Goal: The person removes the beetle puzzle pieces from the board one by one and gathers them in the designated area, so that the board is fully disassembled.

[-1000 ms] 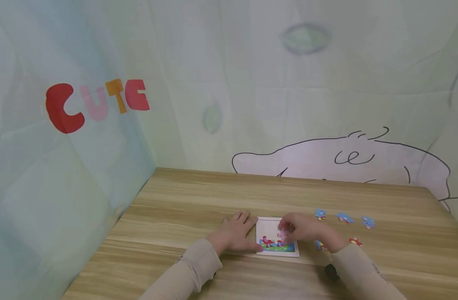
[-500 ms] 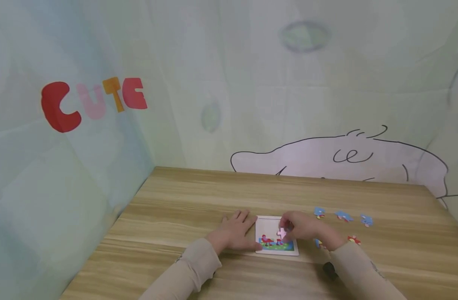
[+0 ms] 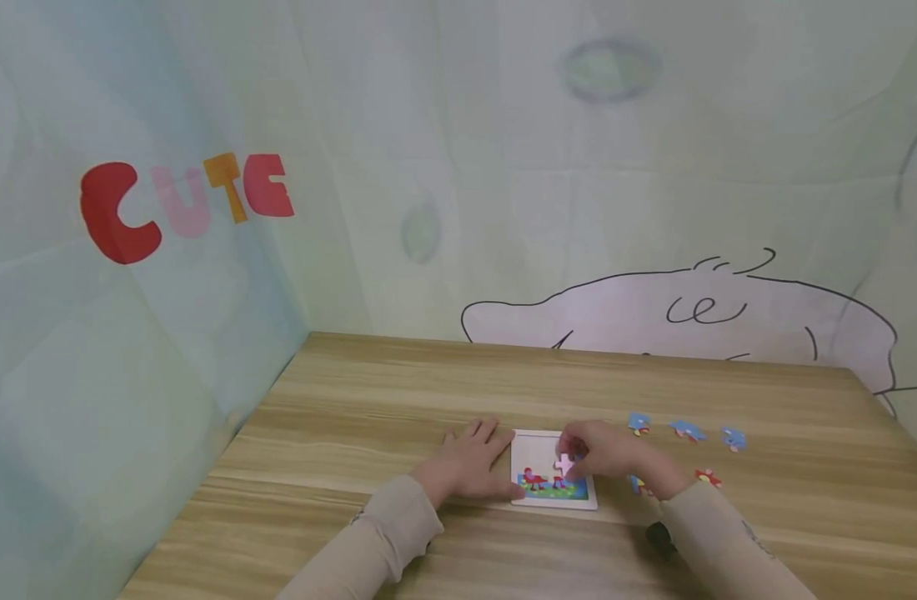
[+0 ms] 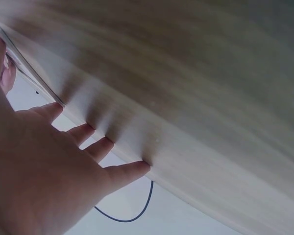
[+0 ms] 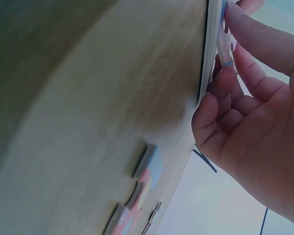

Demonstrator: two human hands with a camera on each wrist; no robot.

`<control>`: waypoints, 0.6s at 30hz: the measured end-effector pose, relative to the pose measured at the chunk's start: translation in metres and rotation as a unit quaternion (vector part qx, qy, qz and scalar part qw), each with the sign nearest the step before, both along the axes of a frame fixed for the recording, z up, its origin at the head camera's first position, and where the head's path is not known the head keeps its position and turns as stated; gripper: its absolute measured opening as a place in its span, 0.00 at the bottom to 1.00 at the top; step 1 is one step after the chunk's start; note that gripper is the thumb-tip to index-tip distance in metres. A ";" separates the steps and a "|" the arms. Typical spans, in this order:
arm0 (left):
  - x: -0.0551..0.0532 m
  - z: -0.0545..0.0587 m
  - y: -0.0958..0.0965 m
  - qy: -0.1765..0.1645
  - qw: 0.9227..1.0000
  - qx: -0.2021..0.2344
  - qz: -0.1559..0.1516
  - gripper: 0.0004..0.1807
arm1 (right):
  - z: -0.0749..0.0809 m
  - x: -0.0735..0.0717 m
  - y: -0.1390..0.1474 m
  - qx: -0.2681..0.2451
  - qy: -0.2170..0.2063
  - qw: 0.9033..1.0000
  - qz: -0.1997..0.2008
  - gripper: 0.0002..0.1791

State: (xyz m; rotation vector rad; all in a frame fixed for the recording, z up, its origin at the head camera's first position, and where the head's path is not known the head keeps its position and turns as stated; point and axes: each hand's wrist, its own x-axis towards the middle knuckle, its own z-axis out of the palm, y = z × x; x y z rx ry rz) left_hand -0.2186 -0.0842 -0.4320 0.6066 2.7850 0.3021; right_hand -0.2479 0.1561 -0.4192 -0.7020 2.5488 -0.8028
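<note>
A square puzzle board [image 3: 533, 450] with a white rim lies on the table in the head view, a red bird and grass filling its lower part. The left hand [image 3: 466, 463] rests spread along its left side, thumb on the lower left corner; in the left wrist view its fingertips [image 4: 108, 142] touch the tabletop. Over the board's right half, the right hand [image 3: 603, 452] pinches a pink puzzle piece [image 3: 564, 467] between thumb and fingers. The right wrist view shows this puzzle piece [image 5: 224, 46] close to the board, partly hidden by fingers.
Several loose puzzle pieces lie to the right: a blue one [image 3: 638, 423], two more blue ones beside it, a red one [image 3: 708, 477] and one partly behind the right wrist [image 3: 664, 482]. A black object [image 3: 659, 539] shows beside the right sleeve. A curtain stands behind the wooden table [image 3: 398, 375].
The pink piece has turned slightly in the right hand's fingers and shows more of its outline. The left hand stays in place on the board's edge. The head view has shifted slightly.
</note>
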 end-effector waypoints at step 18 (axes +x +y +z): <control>0.001 0.001 0.000 0.003 1.000 -0.004 -0.005 0.49 | -0.001 -0.003 0.005 -0.015 0.005 1.000 0.025 0.02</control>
